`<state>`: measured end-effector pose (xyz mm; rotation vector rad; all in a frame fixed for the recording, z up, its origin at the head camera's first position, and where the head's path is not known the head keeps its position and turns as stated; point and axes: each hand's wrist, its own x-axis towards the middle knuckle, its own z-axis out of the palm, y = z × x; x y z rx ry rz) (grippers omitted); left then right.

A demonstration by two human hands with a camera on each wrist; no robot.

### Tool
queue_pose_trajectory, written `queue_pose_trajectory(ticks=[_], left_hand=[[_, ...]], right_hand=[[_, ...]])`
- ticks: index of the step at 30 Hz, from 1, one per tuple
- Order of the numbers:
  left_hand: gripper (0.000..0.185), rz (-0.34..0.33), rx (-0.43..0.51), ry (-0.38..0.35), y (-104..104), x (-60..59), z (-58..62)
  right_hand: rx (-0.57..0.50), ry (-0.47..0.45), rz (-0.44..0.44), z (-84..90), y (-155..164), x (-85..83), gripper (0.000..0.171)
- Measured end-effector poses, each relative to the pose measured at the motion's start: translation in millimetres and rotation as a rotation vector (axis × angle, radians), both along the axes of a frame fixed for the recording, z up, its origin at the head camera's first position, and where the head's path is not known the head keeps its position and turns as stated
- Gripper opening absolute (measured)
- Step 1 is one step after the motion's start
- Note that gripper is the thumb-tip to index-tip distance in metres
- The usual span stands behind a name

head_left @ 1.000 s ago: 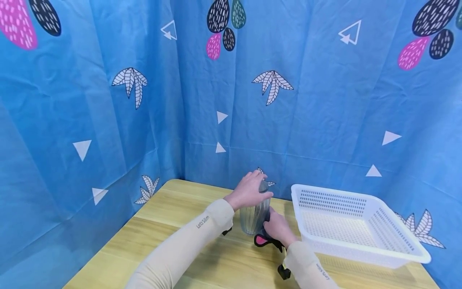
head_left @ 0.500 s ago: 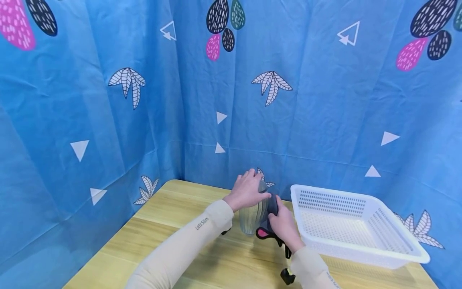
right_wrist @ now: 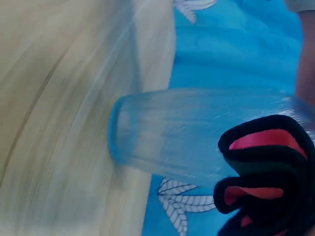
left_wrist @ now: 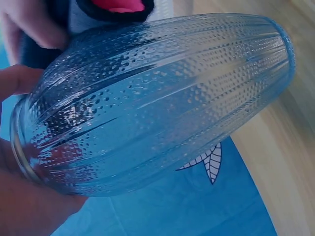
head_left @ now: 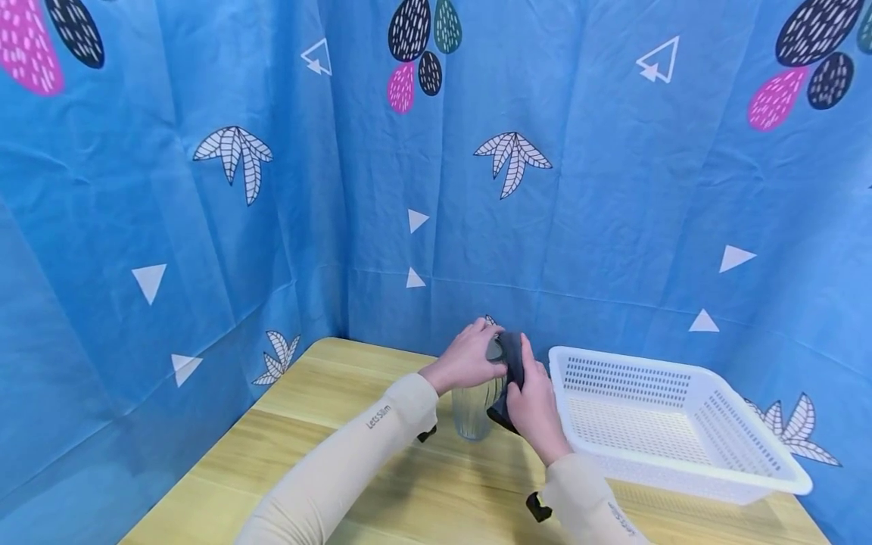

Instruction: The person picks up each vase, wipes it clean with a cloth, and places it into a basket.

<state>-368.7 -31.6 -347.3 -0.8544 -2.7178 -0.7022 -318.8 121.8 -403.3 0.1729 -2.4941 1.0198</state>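
Observation:
A clear glass vase [head_left: 470, 412], ribbed and dimpled, stands roughly upright over the table. My left hand [head_left: 467, 359] grips it around the rim, and the left wrist view shows the whole vase [left_wrist: 157, 98] with fingers at its mouth. In my right hand [head_left: 534, 405] is a folded dark grey cloth [head_left: 512, 359], held against the vase's right side near the top. Black edging and a pink inner side show on the cloth [right_wrist: 268, 137] in the right wrist view. Whether the base touches the table cannot be told.
A white perforated plastic basket [head_left: 674, 416] sits on the wooden table [head_left: 272, 439], to the right of my right hand. Behind and to the left hangs a blue patterned curtain [head_left: 572, 212], close to the table's edge.
My right hand has slid the cloth upward along the vase's side, from low down to near the rim. The left hand keeps its hold, almost still.

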Motion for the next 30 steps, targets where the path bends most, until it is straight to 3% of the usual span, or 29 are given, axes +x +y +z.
queue_pose_trajectory(ticks=[5, 11, 16, 19, 23, 30], left_hand=[[0.062, -0.016, 0.021, 0.005, 0, 0.3, 0.8], [0.060, -0.005, 0.010, 0.020, -1, 0.4, 0.3], [0.062, -0.002, 0.022, 0.026, 0, -2.2, -1.3], [0.061, 0.013, 0.030, 0.020, -1, -3.2, -2.9], [0.064, 0.018, 0.039, 0.007, -2, -4.9, -5.0], [0.068, 0.009, 0.010, 0.033, -5, -6.4, -4.6]], right_hand=[[0.130, -0.134, -0.022, -10.6, 1, -12.2, 0.082], [0.231, -0.275, 0.068, -37.5, 1, -18.2, 0.081], [0.216, -0.316, 0.089, -48.4, 2, -17.9, 0.078], [0.133, -0.334, 0.094, -46.0, 5, -14.1, 0.076], [0.041, -0.290, 0.093, -35.5, 7, -5.7, 0.074], [-0.002, -0.133, 0.007, 7.0, 7, 4.0, 0.078]])
